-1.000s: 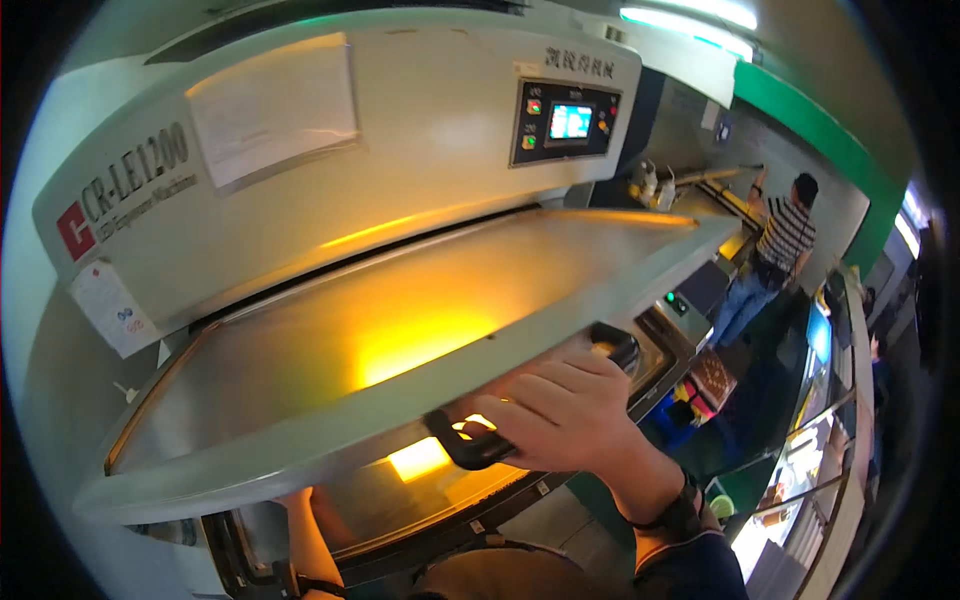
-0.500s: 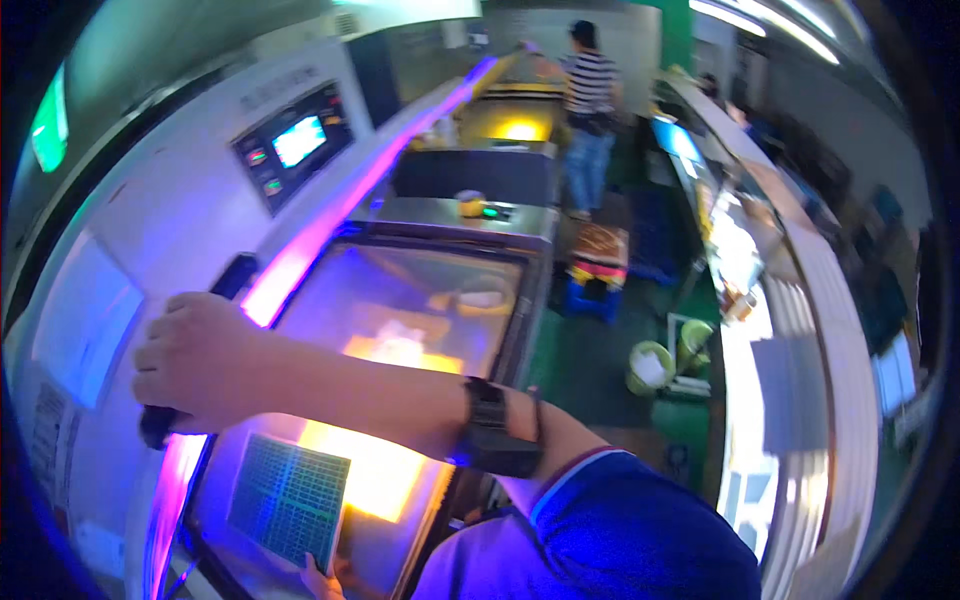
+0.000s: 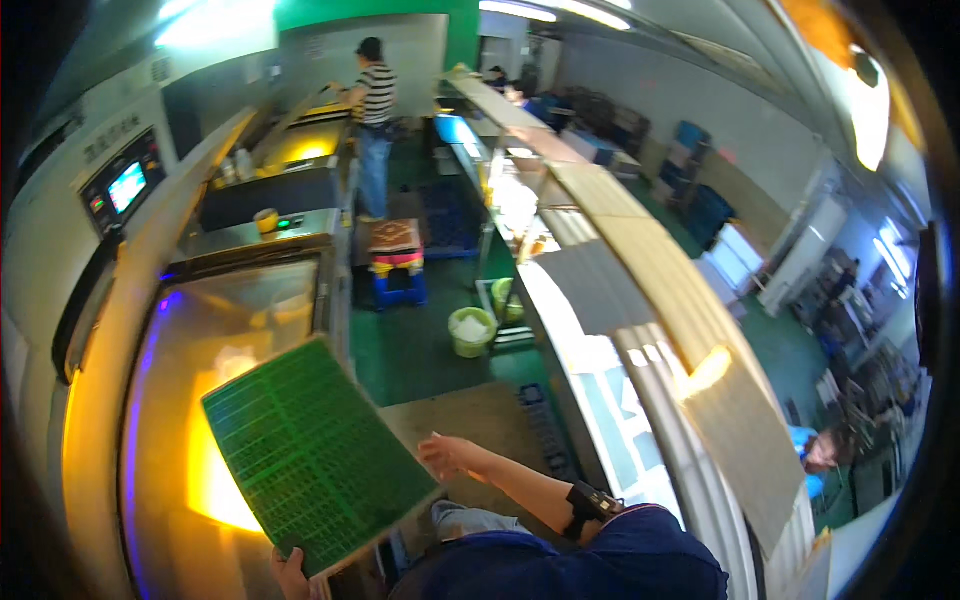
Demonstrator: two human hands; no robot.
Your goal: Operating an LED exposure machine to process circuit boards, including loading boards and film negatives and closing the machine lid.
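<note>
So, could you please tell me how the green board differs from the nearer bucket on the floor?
The board is flat and dark green with a grid pattern; the bucket is round and paler. The board is held in the left hand; the bucket stands upright on the floor. Both are greenish.

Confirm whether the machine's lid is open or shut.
Open: the lid stands raised, the glowing bed showing behind the green panel.

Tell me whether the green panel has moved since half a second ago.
Yes: the green panel has moved right relative to the machine bed, from within its frame to past its right edge.
</note>
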